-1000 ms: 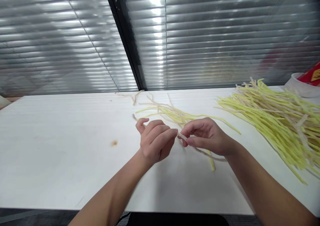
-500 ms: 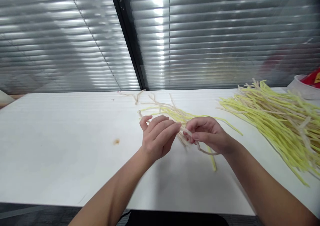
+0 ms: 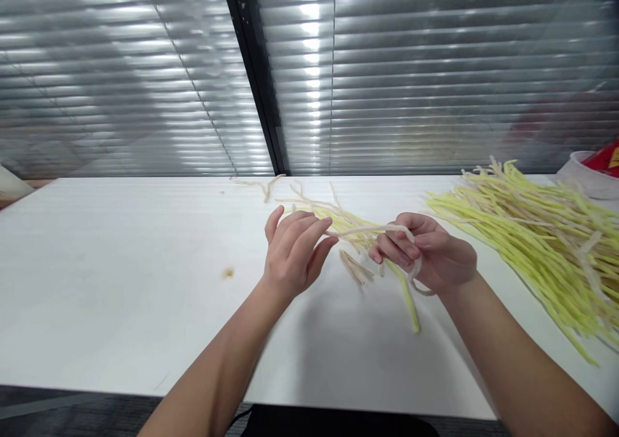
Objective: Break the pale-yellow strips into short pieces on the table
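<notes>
A cream pipe cleaner (image 3: 360, 230) stretches between my two hands above the table. My left hand (image 3: 294, 250) pinches its left end between thumb and fingers, the other fingers lifted. Around the other part my right hand (image 3: 425, 250) is closed, and there the stem bends and curls down past the fingers and under the palm. Behind and below my hands lie loose yellow pipe cleaners (image 3: 345, 218) mixed with cream ones. A short bundle of cream stems (image 3: 356, 269) rests between my hands, and a yellow stem (image 3: 410, 301) points toward me.
At the right a big heap of yellow and cream pipe cleaners (image 3: 522, 231) covers the white table (image 3: 120, 282). Behind it stands a translucent tub (image 3: 587, 178) with something red in it. A few cream stems (image 3: 267, 189) lie near the window blinds (image 3: 416, 69).
My right hand has moved right, away from my left, so more of the cream pipe cleaner shows straight between them. My left hand has shifted slightly left.
</notes>
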{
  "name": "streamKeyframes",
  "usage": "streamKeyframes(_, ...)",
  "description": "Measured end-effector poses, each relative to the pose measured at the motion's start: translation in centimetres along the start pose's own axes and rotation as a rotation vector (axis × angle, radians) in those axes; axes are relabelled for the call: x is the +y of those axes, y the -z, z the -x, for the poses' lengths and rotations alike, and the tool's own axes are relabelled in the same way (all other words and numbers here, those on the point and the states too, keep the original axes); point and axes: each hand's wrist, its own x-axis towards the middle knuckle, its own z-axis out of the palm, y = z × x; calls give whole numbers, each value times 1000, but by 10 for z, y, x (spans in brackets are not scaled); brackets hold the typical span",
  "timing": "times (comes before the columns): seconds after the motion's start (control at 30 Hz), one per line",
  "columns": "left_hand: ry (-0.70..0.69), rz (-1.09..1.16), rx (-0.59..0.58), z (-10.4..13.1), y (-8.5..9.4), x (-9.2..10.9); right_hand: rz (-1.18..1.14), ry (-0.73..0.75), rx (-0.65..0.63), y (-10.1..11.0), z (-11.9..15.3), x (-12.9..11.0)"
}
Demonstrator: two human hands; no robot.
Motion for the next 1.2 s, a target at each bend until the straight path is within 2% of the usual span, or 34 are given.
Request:
streamKeyframes(0.23, 1, 35, 36, -1, 2, 1, 46, -35, 14, 1, 1, 0)
streamKeyframes(0.43, 175, 65, 19, 1, 1, 1, 93, -91, -13, -1, 1, 4)
streamKeyframes(0.57, 242, 24, -34, 0, -2, -4, 223, -173, -8, -6, 0, 8)
streamKeyframes(0.63, 246, -47, -55, 0, -3, -6, 261, -166, 26, -7, -1, 10)
streamKeyframes(0.73, 207, -118, -23, 1, -5, -3, 234, -97, 122, -8, -3, 12)
streamKeyframes(0.8, 166, -61, -32, 3, -5, 3, 210, -53, 181, -9, -4, 12)
streamKeyframes(0.87, 187, 93, -122, 4, -5, 13, 194, -11, 224, -10, -5, 12)
streamKeyframes(0.93, 337, 352, -256, 4, -5, 23, 174, 28, 250, -11, -6, 11)
streamKeyframes(1.03, 742, 851, -422, 3, -5, 35, 129, 76, 274, -12, -7, 11)
streamKeyframes(1.1, 970, 1093, -455, 2, -6, 39, 102, 96, 292, -12, -8, 11)
streamKeyframes(1.2, 1147, 1252, -437, 0, -6, 40, 69, 122, 315, -12, -9, 10)
